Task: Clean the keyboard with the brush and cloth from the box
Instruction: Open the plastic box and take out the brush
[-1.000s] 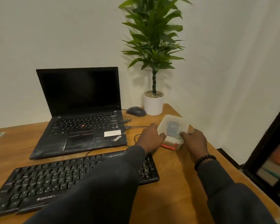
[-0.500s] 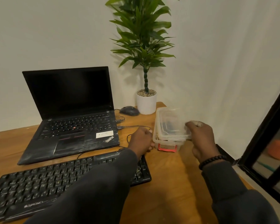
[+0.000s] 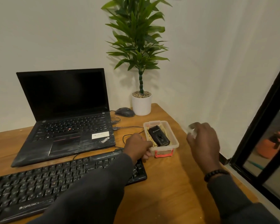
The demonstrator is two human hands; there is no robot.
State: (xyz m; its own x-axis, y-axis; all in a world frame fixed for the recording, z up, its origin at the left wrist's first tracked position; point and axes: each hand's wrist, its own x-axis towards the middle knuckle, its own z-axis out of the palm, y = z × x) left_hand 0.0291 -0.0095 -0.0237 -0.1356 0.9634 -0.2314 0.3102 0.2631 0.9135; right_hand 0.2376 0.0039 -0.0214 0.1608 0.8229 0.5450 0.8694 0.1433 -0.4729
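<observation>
A small clear plastic box (image 3: 174, 139) with a red front latch stands open on the wooden desk, right of the black keyboard (image 3: 55, 180). Inside it a black brush tool (image 3: 159, 137) lies on a yellow cloth (image 3: 149, 138). My left hand (image 3: 138, 147) grips the box at its near left corner, with the sleeve crossing the keyboard's right end. My right hand (image 3: 204, 141) hovers to the right of the box, blurred, its fingers curled around a pale clear piece that looks like the box lid (image 3: 191, 130).
An open black laptop (image 3: 66, 120) stands behind the keyboard. A mouse (image 3: 124, 112) and a potted plant (image 3: 141, 103) stand at the back right, with cables (image 3: 129, 127) running toward the box. The desk's right edge meets the wall and a dark window frame (image 3: 257, 126).
The lid has come off the box and moved right with my right hand. The box now stands open, its contents showing. My left hand stayed on the box.
</observation>
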